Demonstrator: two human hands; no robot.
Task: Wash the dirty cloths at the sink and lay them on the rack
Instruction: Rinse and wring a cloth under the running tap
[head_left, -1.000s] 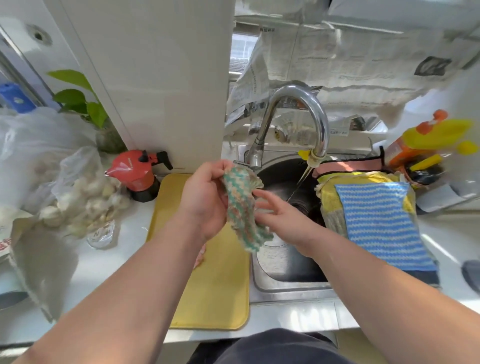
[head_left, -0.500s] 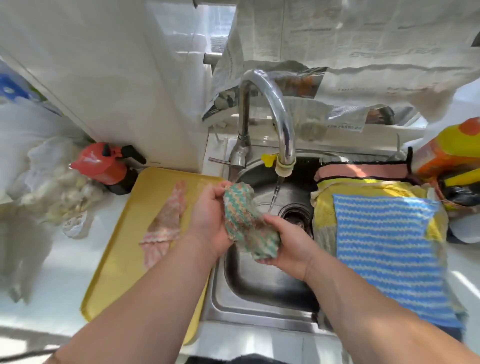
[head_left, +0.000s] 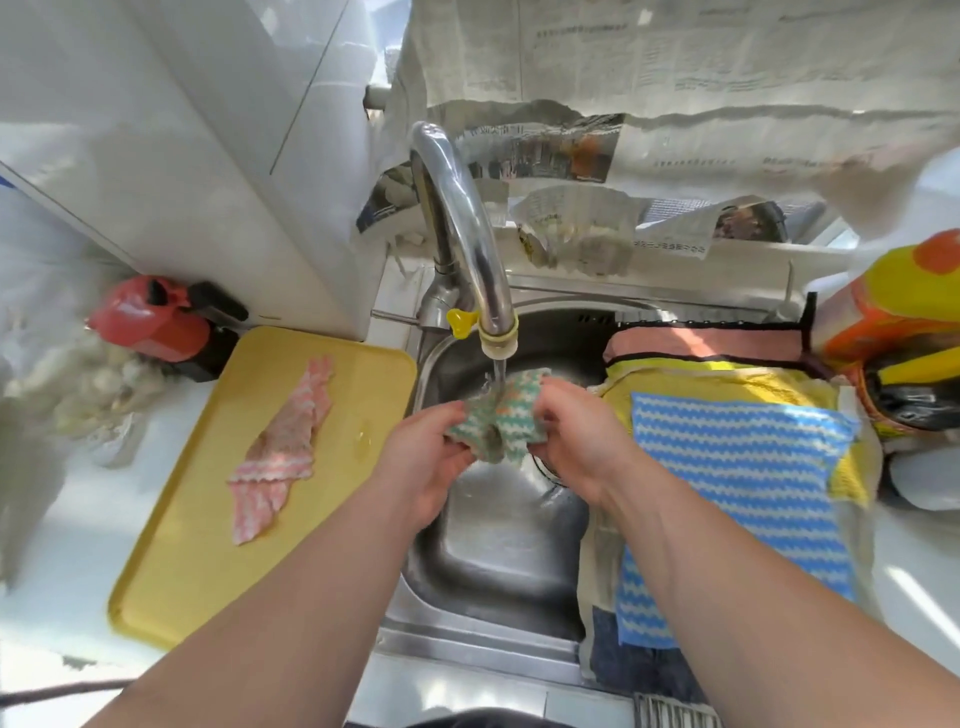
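The green cloth (head_left: 498, 415) is bunched directly under the spout of the faucet (head_left: 467, 234), above the sink (head_left: 498, 561), and the water stream (head_left: 497, 371) falls on its top. The left hand (head_left: 426, 462) grips its left end and the right hand (head_left: 576, 441) its right end. The fingers (head_left: 556, 400) of both are curled around the fabric. The cloth looks thin, knitted and soft. When wet it will likely be heavier, limp and a little slippery, so I judge it is better taken by full handfuls than by one corner. Left of the faucet, a pink cloth (head_left: 285, 447) lies on the yellow tray (head_left: 197, 545), probably not yet washed. Right of the faucet, a blue striped cloth (head_left: 737, 478) is spread flat over a yellow cloth (head_left: 727, 379).
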